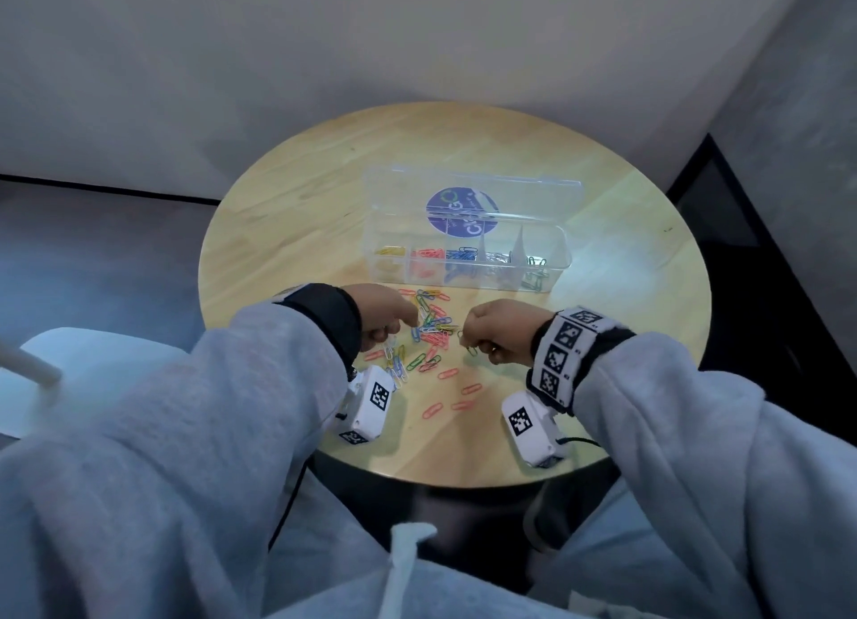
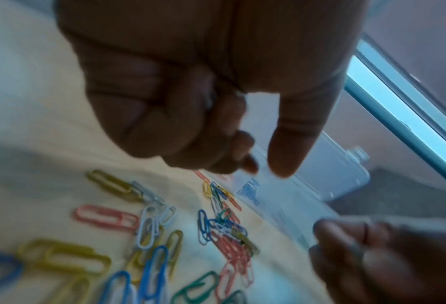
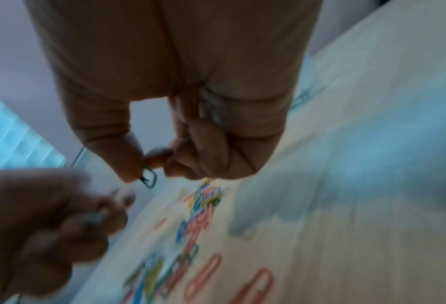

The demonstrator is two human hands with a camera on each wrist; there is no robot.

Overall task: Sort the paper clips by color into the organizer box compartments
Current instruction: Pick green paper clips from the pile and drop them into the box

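Right hand (image 3: pixel 180 127): pinches a green clip (image 3: pixel 149 178).
Left hand (image 1: pixel 385 314): curled up; I cannot tell what it holds.
Box (image 1: pixel 468 252): lid open.

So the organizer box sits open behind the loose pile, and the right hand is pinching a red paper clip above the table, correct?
Not quite: the clip is dark green, not red. The right wrist view shows the right hand pinching a green paper clip between thumb and fingers. The organizer box does sit open behind the loose pile on the table.

Loose clips (image 1: pixel 429 335) before organizer box (image 1: pixel 466 266)
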